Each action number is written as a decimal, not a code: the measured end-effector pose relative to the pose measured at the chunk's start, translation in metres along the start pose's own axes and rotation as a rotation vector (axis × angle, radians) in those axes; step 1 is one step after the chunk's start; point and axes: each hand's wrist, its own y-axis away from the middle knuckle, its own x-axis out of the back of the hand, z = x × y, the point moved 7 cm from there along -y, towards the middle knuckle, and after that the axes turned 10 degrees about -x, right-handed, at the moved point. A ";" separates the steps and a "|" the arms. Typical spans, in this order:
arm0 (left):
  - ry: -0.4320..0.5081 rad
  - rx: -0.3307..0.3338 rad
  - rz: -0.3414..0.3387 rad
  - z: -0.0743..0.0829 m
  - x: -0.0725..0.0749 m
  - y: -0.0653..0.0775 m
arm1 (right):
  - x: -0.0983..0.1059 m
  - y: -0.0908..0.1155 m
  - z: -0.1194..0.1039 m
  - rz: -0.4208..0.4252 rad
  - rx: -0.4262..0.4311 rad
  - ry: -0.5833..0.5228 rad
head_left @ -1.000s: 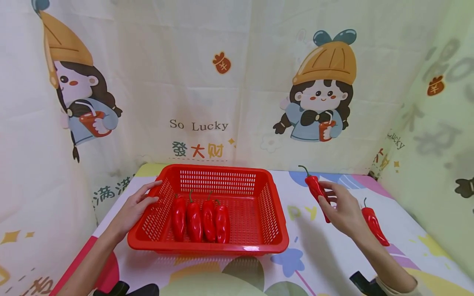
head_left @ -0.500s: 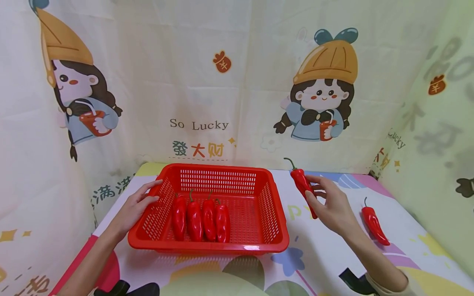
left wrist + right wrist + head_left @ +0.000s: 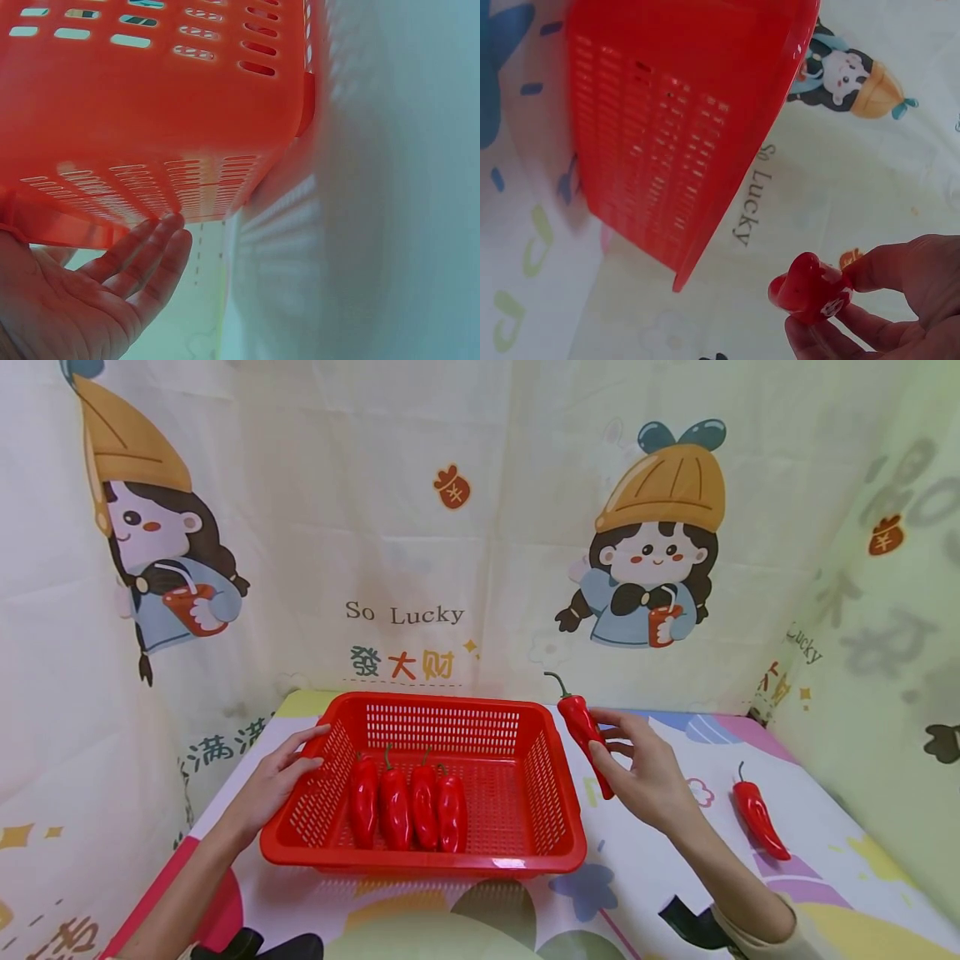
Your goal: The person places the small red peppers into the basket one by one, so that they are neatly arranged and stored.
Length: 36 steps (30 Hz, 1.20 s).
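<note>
A red plastic basket [image 3: 420, 861] with slotted walls stands on the table, several glossy red chili peppers [image 3: 394, 806] side by side in its left half. At its left rim, my left hand [image 3: 272, 781] holds on, thumb over the edge; in the left wrist view the other fingers [image 3: 161, 266] lie under the rim against the outer wall. My right hand [image 3: 645, 768] pinches another red chili pepper [image 3: 581, 727] between thumb and fingers, just right of the basket, green stem pointing up and left. The right wrist view shows this pepper's rounded lower end [image 3: 814, 289] in the fingertips.
One more red chili pepper [image 3: 760, 818] lies on the table to the right of my right forearm. A patterned cloth [image 3: 517, 527] hangs behind the table, with another side of cloth [image 3: 877, 693] along the right. The tabletop [image 3: 660, 893] is printed with colourful shapes.
My right hand has moved left with its chili pepper, from over the right part of the table to near the basket's right rim. My left hand and the basket have stayed put.
</note>
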 end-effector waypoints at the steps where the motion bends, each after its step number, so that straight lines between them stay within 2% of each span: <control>1: -0.001 0.000 0.000 0.000 0.000 0.000 | -0.001 0.000 -0.001 -0.003 -0.002 -0.007; 10: 0.003 0.000 -0.006 -0.001 -0.001 -0.001 | -0.017 -0.001 -0.012 -0.036 0.017 -0.069; 17: -0.004 0.005 -0.002 -0.001 0.000 0.001 | -0.035 -0.002 -0.015 -0.104 -0.024 -0.123; 36: -0.010 0.009 0.001 0.000 0.000 0.000 | -0.083 -0.004 -0.023 -0.237 -0.095 -0.166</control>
